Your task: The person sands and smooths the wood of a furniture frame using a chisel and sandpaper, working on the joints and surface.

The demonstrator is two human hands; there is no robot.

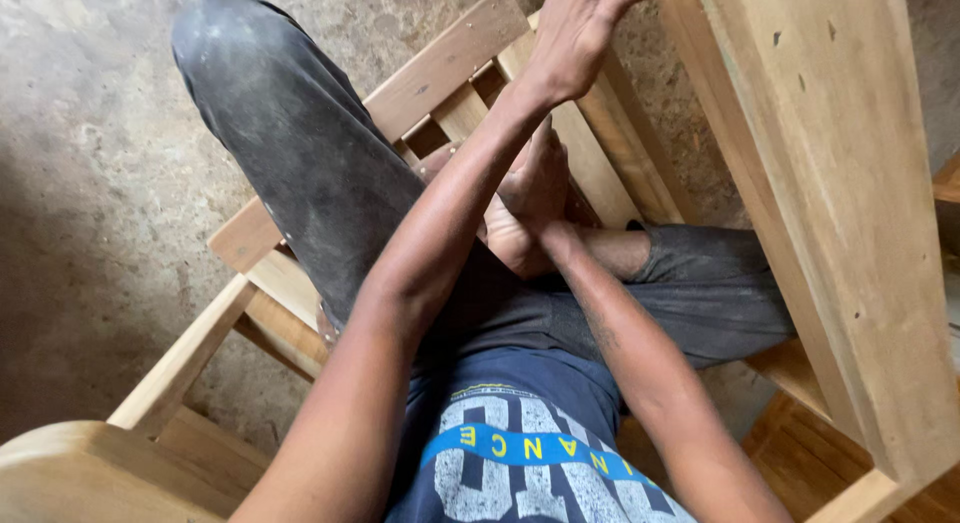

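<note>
Above a dusty wooden frame (450, 58), the left hand (575, 33) is reaching forward, fingers loosely spread and empty; the right hand (535, 188) is resting beneath, its grip hidden.

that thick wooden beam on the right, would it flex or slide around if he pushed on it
The thick wooden beam looks like solid, broad timber, so probably stiff and heavy. Its surface seems unfinished, so likely not slippery. The left hand reaches up beside it; whether they touch is unclear.

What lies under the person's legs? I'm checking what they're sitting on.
Pale wooden slats of a furniture frame lying on the concrete floor. The dark trousers cover the frame's middle, so its joints there cannot be seen.
</note>
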